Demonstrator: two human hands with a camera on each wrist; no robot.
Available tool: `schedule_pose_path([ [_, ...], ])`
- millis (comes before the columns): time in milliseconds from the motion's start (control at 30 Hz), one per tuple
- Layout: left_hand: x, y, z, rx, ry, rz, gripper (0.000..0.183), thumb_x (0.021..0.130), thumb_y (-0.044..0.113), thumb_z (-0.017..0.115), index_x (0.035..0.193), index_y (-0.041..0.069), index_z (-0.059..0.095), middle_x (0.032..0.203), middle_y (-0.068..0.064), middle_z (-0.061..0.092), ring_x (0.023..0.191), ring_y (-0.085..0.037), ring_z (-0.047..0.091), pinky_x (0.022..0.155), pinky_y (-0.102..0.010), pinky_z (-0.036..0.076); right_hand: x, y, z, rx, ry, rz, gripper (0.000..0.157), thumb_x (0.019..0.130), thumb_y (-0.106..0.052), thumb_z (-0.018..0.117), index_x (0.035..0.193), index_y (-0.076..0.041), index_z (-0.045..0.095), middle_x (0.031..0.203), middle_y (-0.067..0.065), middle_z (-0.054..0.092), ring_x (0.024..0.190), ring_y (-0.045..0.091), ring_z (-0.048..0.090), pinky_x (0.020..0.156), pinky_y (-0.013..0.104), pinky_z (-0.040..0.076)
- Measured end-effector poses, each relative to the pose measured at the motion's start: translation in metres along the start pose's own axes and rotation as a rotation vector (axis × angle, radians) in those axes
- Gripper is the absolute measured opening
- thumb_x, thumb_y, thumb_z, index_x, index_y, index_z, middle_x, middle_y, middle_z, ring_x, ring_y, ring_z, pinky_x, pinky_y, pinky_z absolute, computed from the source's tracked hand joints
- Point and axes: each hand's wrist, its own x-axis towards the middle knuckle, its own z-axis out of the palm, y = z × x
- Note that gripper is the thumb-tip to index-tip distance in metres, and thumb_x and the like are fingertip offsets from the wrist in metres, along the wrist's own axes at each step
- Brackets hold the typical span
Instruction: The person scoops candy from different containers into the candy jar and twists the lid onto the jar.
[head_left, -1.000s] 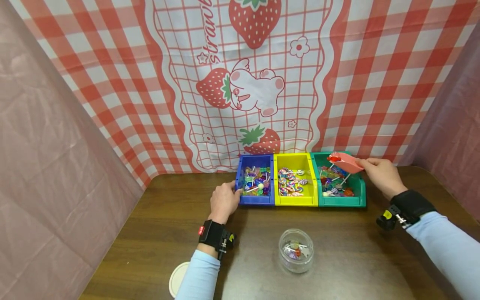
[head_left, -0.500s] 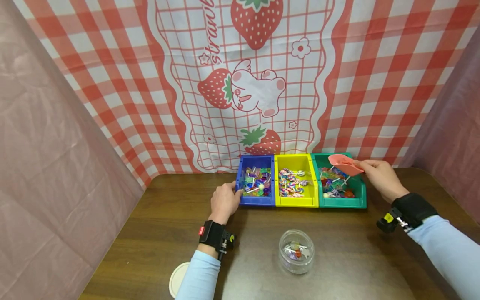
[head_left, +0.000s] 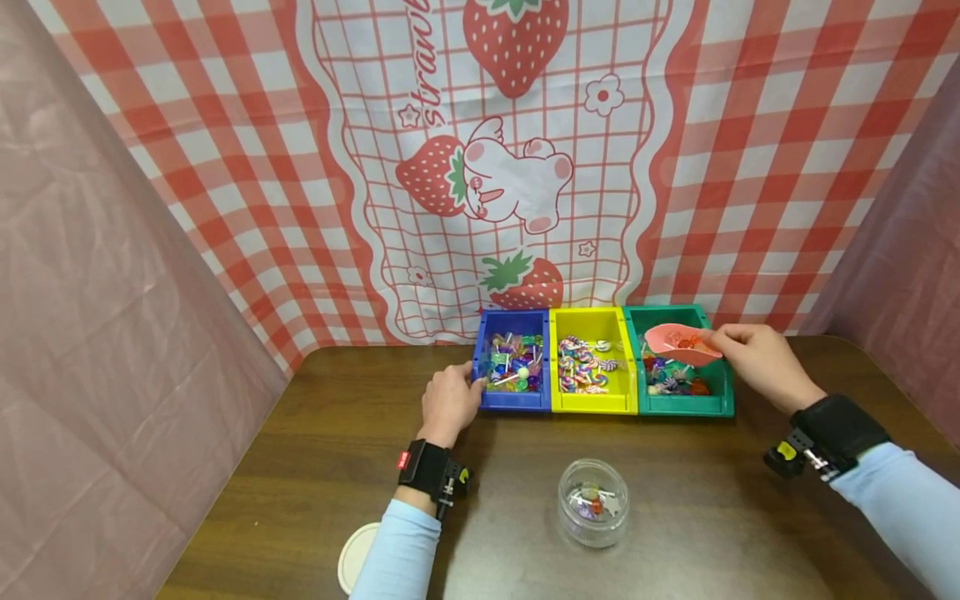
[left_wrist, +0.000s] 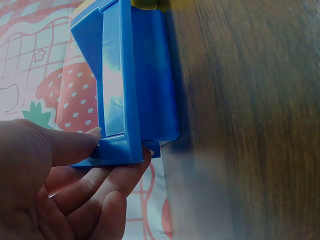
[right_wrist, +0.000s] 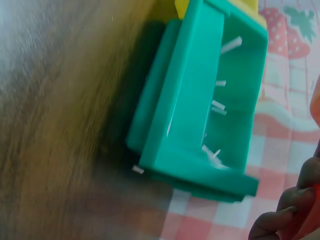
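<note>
My right hand (head_left: 768, 364) pinches the handle of a pink scoop (head_left: 660, 337) over the green bin (head_left: 684, 406). Some reddish-orange candy lies in the scoop's hollow. Below it the bin holds mixed lollipops, partly covered by the scoop. In the right wrist view, white sticks show above the green bin's front wall, and my curled fingers (right_wrist: 287, 205) are at the right edge. My left hand (head_left: 450, 404) grips the left side of the blue bin (head_left: 513, 402); in the left wrist view its thumb is on the rim, with fingers against the outside.
Between the two bins stands a yellow bin (head_left: 592, 404) with swirl lollipops. A clear jar (head_left: 592, 512) with a few candies is on the wooden table (head_left: 300, 467) in front. A white lid (head_left: 352, 560) lies partly behind the left sleeve. A strawberry-print cloth (head_left: 517, 192) hangs behind.
The right hand has lowered the scoop slightly and turned it, so its hollow now faces up more. Red candy earlier at its tip now lies farther inside. The left hand has stayed put.
</note>
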Motion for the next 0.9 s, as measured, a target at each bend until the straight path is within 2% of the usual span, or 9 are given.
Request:
schedule_pose_path([
  [67, 0.000, 0.000, 0.000, 0.000, -0.001, -0.002, 0.036, 0.092, 0.031, 0.072, 0.125, 0.016, 0.071, 0.095, -0.006, 0.073, 0.089, -0.031, 0.069, 0.071, -0.048, 0.052, -0.004, -0.005, 0.001, -0.021, -0.013, -0.024, 0.048, 0.104, -0.043, 0.049, 0.080, -0.004, 0.063, 0.068, 0.005, 0.047, 0.057, 0.020, 0.035, 0.047, 0.032, 0.027],
  [167, 0.000, 0.001, 0.000, -0.005, -0.003, -0.005, 0.037, 0.093, 0.030, 0.072, 0.126, 0.015, 0.071, 0.095, -0.006, 0.073, 0.089, -0.030, 0.069, 0.071, -0.048, 0.053, -0.010, -0.015, 0.004, -0.044, -0.034, -0.076, 0.045, 0.103, -0.041, 0.052, 0.073, -0.008, 0.058, 0.062, 0.002, 0.039, 0.052, 0.019, 0.033, 0.044, 0.032, 0.026],
  [300, 0.000, 0.001, -0.001, -0.009, -0.004, -0.008, 0.037, 0.093, 0.030, 0.072, 0.126, 0.013, 0.071, 0.096, -0.006, 0.073, 0.088, -0.029, 0.069, 0.071, -0.048, 0.053, -0.021, -0.029, 0.011, -0.047, -0.067, -0.160, 0.042, 0.102, -0.036, 0.057, 0.067, -0.013, 0.053, 0.059, -0.001, 0.036, 0.052, 0.018, 0.037, 0.046, 0.031, 0.028],
  [467, 0.000, 0.002, -0.001, -0.013, -0.008, -0.009, 0.038, 0.093, 0.030, 0.072, 0.127, 0.013, 0.070, 0.097, -0.007, 0.073, 0.088, -0.029, 0.069, 0.072, -0.048, 0.053, -0.032, -0.046, 0.022, -0.055, -0.117, -0.238, 0.036, 0.099, -0.033, 0.063, 0.067, -0.019, 0.057, 0.060, -0.003, 0.039, 0.057, 0.017, 0.041, 0.050, 0.029, 0.030],
  [700, 0.000, 0.002, -0.001, -0.013, -0.005, -0.004, 0.038, 0.093, 0.030, 0.072, 0.127, 0.013, 0.070, 0.094, -0.007, 0.073, 0.089, -0.031, 0.069, 0.072, -0.049, 0.052, -0.044, -0.067, 0.035, -0.071, -0.140, -0.342, 0.039, 0.092, -0.034, 0.072, 0.062, -0.023, 0.050, 0.055, -0.011, 0.036, 0.051, 0.012, 0.041, 0.048, 0.027, 0.032],
  [900, 0.000, 0.002, -0.001, -0.008, -0.002, -0.005, 0.039, 0.093, 0.030, 0.072, 0.127, 0.014, 0.070, 0.096, -0.008, 0.073, 0.090, -0.032, 0.069, 0.072, -0.049, 0.052, -0.052, -0.079, 0.041, -0.149, -0.148, -0.446, 0.036, 0.089, -0.036, 0.075, 0.063, -0.028, 0.052, 0.057, -0.016, 0.038, 0.055, 0.006, 0.042, 0.051, 0.024, 0.034],
])
